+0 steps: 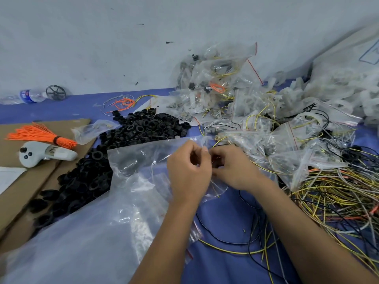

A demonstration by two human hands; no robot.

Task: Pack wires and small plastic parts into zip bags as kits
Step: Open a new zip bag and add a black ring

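Both hands are up at centre, working one small zip bag [213, 181]: the left hand [189, 171] has its fingers curled on the bag's top edge, and the right hand [233, 167] pinches in right against it. The fingertips crowd the bag's mouth, so I can't say for sure whether they're sealing it or feeding a wire in.

Plenty is done already. A mound of filled bags [221, 83] sits at the back against the wall. Plenty is left too: a broad heap of black plastic rings [143, 128] lies to the left, a loose tangle of yellow, black and orange wires [332, 193] to the right, and a bundle of orange wires [39, 134] is untouched. My read is mid-run, nowhere near finished.

It all lies on a blue surface [221, 263], with flat cardboard [12, 193] at left carrying a white controller [45, 153]. A big clear plastic sheet [92, 232] spreads across the foreground. A water bottle [26, 96] lies by the scuffed pale wall [102, 37].
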